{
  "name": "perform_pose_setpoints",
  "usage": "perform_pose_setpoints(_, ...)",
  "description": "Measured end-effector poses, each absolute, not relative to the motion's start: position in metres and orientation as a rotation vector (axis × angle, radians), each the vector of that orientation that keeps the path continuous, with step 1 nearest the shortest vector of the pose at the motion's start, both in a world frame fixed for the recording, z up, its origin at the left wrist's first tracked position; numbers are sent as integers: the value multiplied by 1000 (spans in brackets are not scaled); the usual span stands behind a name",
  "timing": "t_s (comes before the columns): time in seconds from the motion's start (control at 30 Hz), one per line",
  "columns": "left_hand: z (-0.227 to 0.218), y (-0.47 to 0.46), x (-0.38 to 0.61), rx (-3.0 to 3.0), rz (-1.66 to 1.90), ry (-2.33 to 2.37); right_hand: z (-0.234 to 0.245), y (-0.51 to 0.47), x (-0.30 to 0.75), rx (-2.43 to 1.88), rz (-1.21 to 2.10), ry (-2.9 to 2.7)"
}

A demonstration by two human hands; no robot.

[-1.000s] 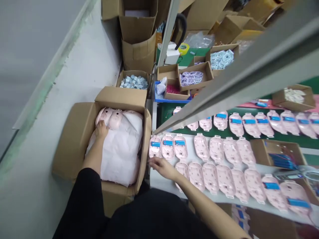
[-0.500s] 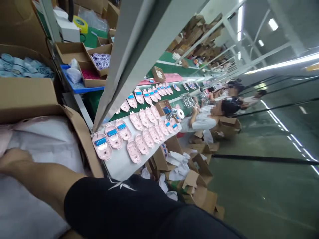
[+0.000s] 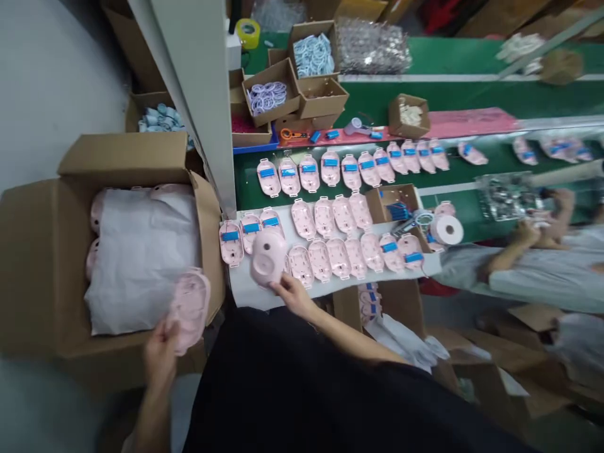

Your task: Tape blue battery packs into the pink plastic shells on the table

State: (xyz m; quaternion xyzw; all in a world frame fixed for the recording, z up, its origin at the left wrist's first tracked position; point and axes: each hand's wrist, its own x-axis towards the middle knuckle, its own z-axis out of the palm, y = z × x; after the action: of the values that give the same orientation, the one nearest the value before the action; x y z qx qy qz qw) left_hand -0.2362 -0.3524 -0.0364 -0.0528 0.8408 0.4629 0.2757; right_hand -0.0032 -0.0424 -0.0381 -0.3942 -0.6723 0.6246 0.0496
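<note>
My left hand (image 3: 161,352) grips a pink plastic shell (image 3: 192,307) by its lower edge, ribbed inside facing me, in front of an open carton (image 3: 207,233). A second pink shell (image 3: 268,257) is pinched at its lower end in my right hand (image 3: 296,296); its smooth outer side with a dark round hole faces me. That one is above the white work surface (image 3: 257,296), where rows of similar shells (image 3: 338,258) lie open side up. Some carry a blue wrapped block (image 3: 230,236). Inside the carton, white sheet (image 3: 141,251) covers more pink shells.
A grey post (image 3: 202,94) stands between carton and bench. Small boxes of rings (image 3: 267,97) sit behind a green belt (image 3: 245,189) with more shells. A tape roll (image 3: 447,230) is at the bench's right end. Further right, a co-worker's hands (image 3: 528,233) handle small parts.
My view has swung round and levelled over the bench and carton. One arm was reaching into the carton; now both hands are outside it, each with a pink shell.
</note>
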Motion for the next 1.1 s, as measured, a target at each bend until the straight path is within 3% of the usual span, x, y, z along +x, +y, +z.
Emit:
perform_pose_setpoints(0.13,-68,-289,-153,-217,1447,1851,-65,-21,70,-1233,1454,-2496)
perform_pose_setpoints(0.37,-117,-261,-150,-237,1410,1893,-103,3,84,-788,1013,-2871)
perform_pose_setpoints(0.6,-128,-263,-148,-176,1318,2000,-112,-4,81,-721,866,-2893)
perform_pose_setpoints(0.8,-112,-269,-159,62,1223,2098,-116,7,79,-626,892,-2885)
perform_pose_setpoints(0.93,-108,-252,-184,250,1118,2104,-120,20,60,-358,927,-3026)
perform_pose_setpoints(1.1,-135,-196,-213,491,889,2076,-140,23,14,65,888,-3173)
